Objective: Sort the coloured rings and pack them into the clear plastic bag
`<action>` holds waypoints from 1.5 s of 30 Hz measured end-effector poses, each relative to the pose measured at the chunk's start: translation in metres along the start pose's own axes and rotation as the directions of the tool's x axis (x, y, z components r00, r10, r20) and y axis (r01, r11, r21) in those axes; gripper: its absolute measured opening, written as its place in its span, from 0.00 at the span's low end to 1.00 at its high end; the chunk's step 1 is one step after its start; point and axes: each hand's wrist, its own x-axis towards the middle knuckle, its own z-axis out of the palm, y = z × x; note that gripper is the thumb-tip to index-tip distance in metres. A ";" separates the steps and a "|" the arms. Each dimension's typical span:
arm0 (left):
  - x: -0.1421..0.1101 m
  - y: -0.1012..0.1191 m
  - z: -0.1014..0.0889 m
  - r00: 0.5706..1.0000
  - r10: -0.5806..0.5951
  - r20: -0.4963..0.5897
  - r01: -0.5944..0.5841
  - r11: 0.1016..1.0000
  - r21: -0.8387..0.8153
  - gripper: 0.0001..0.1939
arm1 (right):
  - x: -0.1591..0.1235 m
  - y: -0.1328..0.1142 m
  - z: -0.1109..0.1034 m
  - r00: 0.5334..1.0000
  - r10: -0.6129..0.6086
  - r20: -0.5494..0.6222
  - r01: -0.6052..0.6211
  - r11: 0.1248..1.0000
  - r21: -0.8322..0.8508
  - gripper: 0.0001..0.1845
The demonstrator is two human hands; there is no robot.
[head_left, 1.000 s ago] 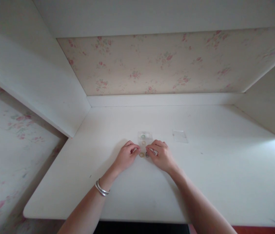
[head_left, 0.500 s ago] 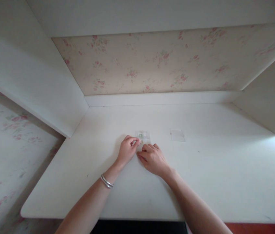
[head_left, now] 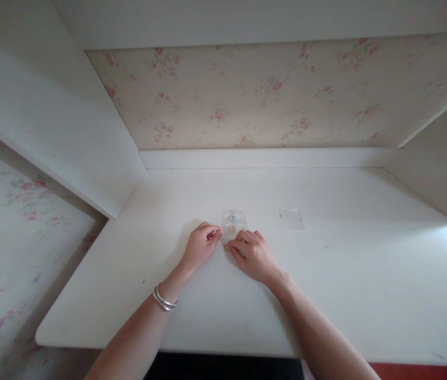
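Note:
A small clear plastic box [head_left: 241,217] with compartments lies on the white tabletop, just beyond my hands. In it sit a greenish round piece [head_left: 231,218] and, nearer me, a yellowish round piece [head_left: 232,229]. My left hand [head_left: 203,244] is closed in a pinch at the box's near left corner; whatever its fingertips hold is too small to tell. Close to the box's near right corner, my right hand [head_left: 250,255] rests with thumb and forefinger pinched together. Something tiny and tan may be at its fingertips, but I cannot make it out.
A flat clear plastic lid [head_left: 292,219] lies right of the box. White panels [head_left: 100,158] close in the tabletop [head_left: 350,295] on the left and right, with a floral-papered wall behind. A small dark speck [head_left: 143,281] lies left of my left forearm.
My left hand has drawn back a little to the left from the box, so the yellowish piece in it shows more plainly. My right hand stays nearly in place; the view has shifted slightly.

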 end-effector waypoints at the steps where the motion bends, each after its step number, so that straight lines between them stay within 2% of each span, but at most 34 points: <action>1: -0.002 0.001 -0.002 1.000 0.015 0.016 -0.015 1.000 0.019 0.13 | 0.000 0.000 0.001 1.000 0.009 -0.010 -0.009 1.000 0.008 0.12; 6: -0.008 0.006 -0.004 0.994 0.066 0.085 -0.072 0.995 0.071 0.11 | 0.001 0.005 0.004 0.988 0.103 -0.114 -0.098 0.994 0.050 0.13; 11: -0.011 0.005 -0.003 0.963 0.091 0.255 -0.125 0.984 0.123 0.12 | 0.004 0.011 0.007 0.948 0.197 -0.250 -0.184 0.980 0.074 0.13; 14: -0.012 0.004 -0.003 0.944 0.089 0.318 -0.147 0.975 0.164 0.11 | 0.009 0.014 0.009 0.924 0.229 -0.306 -0.222 0.973 0.058 0.13; 21: -0.014 0.001 -0.003 0.932 0.097 0.350 -0.181 0.960 0.215 0.10 | 0.015 0.020 0.015 0.927 0.249 -0.280 -0.252 0.967 0.024 0.12; 25: -0.015 -0.001 -0.002 0.930 0.122 0.348 -0.199 0.960 0.195 0.10 | 0.011 0.023 0.011 0.890 0.316 -0.329 -0.311 0.948 0.068 0.13; 29: -0.011 -0.004 -0.001 0.936 0.097 0.338 -0.140 0.984 0.107 0.10 | 0.008 0.024 0.008 0.874 0.334 -0.352 -0.315 0.942 0.112 0.13; 35: -0.001 -0.007 -0.005 0.944 -0.001 0.330 0.031 0.996 -0.087 0.10 | 0.007 0.023 0.010 0.886 0.330 -0.325 -0.304 0.944 0.130 0.13; 37: 0.001 -0.007 -0.006 0.950 -0.053 0.306 0.100 0.985 -0.139 0.11 | 0.006 0.022 0.008 0.906 0.303 -0.296 -0.277 0.952 0.127 0.12; 42: 0.003 -0.006 -0.006 0.953 -0.174 0.248 0.234 0.943 -0.238 0.16 | 0.004 0.011 -0.003 0.984 0.139 -0.111 -0.134 0.990 0.048 0.09; 45: 0.005 -0.003 -0.003 0.960 -0.224 0.169 0.269 0.908 -0.321 0.18 | 0.003 0.002 -0.007 0.999 0.036 0.026 -0.036 0.999 -0.002 0.09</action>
